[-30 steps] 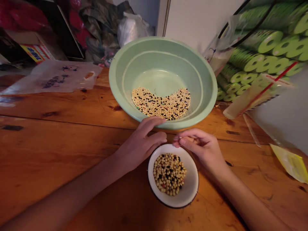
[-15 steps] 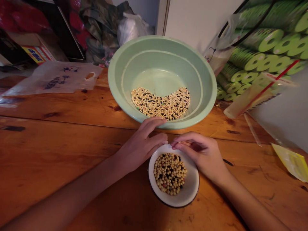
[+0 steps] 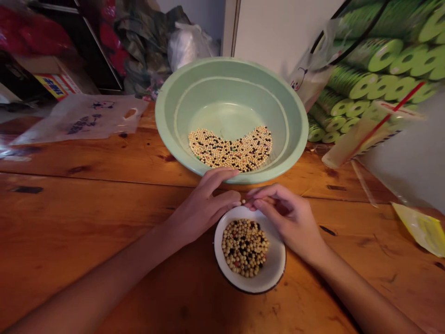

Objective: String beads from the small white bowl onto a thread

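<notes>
A white bowl (image 3: 276, 260) with a dark rim underside holds larger round beads (image 3: 245, 248), mostly cream with some black and red ones. At its far rim, my left hand (image 3: 205, 204) has thumb and a finger pinched together, while another finger stretches towards the basin's near edge. My right hand (image 3: 288, 218) is closed in a pinch just opposite, over the bowl's far right rim. A tiny pale bead (image 3: 244, 202) shows between the two sets of fingertips. What else the fingers grip is too small to make out.
Beyond the hands stands a large green basin (image 3: 229, 111) with many small cream and black beads (image 3: 229, 150). A plastic bag (image 3: 100, 116) lies left on the wooden table (image 3: 86, 222). Right are a drink cup (image 3: 365, 134) with a red straw, a yellow packet (image 3: 422, 229) and stacked green rolls (image 3: 365, 83).
The view has shifted slightly. The right fingertips have drawn a little back from the left ones, and a pale bead now shows between them. The left hand keeps nearly the same pose.
</notes>
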`<state>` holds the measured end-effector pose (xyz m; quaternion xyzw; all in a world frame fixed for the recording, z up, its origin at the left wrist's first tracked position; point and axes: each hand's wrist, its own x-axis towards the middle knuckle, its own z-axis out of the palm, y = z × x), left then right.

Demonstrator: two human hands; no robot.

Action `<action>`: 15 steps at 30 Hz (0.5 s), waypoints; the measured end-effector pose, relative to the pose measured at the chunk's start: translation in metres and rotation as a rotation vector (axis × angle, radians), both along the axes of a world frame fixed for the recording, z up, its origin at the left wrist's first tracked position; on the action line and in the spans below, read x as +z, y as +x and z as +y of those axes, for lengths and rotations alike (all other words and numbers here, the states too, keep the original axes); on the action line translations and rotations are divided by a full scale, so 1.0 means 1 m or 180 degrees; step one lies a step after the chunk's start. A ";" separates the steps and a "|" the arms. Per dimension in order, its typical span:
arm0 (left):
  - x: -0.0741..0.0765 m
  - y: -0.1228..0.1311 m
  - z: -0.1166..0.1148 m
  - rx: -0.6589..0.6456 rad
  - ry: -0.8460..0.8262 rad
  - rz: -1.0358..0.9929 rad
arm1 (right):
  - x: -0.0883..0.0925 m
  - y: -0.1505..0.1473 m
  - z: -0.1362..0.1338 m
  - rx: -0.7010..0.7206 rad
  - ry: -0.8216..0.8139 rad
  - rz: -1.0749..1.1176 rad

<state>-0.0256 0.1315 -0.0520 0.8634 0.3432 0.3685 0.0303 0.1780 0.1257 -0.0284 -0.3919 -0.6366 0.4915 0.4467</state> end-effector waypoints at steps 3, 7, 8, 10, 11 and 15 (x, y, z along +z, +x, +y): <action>0.003 0.000 -0.002 0.0000 -0.0082 0.0005 | -0.001 0.003 0.003 0.0084 -0.0161 0.0031; 0.005 0.000 -0.002 0.0034 -0.0086 -0.0074 | -0.002 0.010 0.009 0.0284 -0.0394 0.0034; 0.005 0.000 -0.001 0.0041 -0.0065 -0.0092 | -0.001 0.012 0.011 0.0366 -0.0399 -0.0015; 0.005 -0.001 -0.001 0.0041 -0.0022 -0.0120 | 0.003 0.016 0.012 0.0554 -0.0337 -0.0228; 0.005 -0.001 -0.001 0.0036 -0.0005 -0.0132 | 0.005 0.017 0.013 0.0643 -0.0254 -0.0380; 0.007 -0.001 0.000 0.0029 0.0036 -0.0184 | 0.017 0.021 0.012 0.0940 0.0135 -0.0936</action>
